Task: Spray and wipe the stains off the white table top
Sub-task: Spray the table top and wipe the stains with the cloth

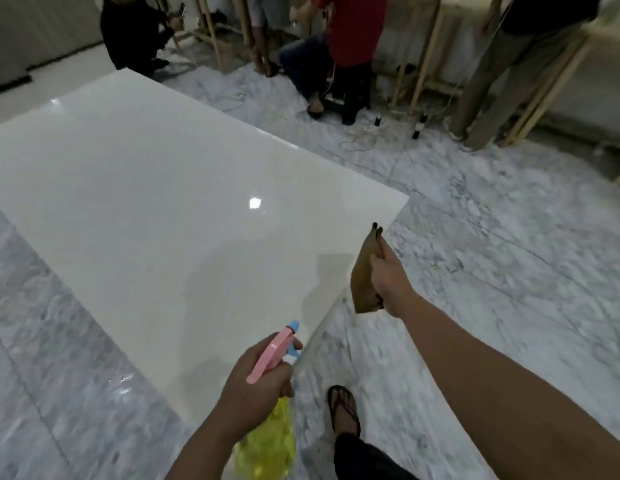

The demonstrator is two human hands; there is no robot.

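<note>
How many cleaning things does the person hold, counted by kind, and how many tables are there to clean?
Spray bottles: 1, the yellow plastic bottle with pink trigger head, in the left hand.
Cloths: 1, the brown cloth, in the right hand.
Tables: 1, the glossy white table top.
Total: 3.

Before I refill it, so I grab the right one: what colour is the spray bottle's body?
Translucent yellow spray bottle, pink-and-blue head, in the left hand; head view.

There is one table (pixel 145 188), one spray bottle (pixel 270 403) and one brown cloth (pixel 365 275). Two hands show: the left hand (pixel 256 386) and the right hand (pixel 391 278).
</note>
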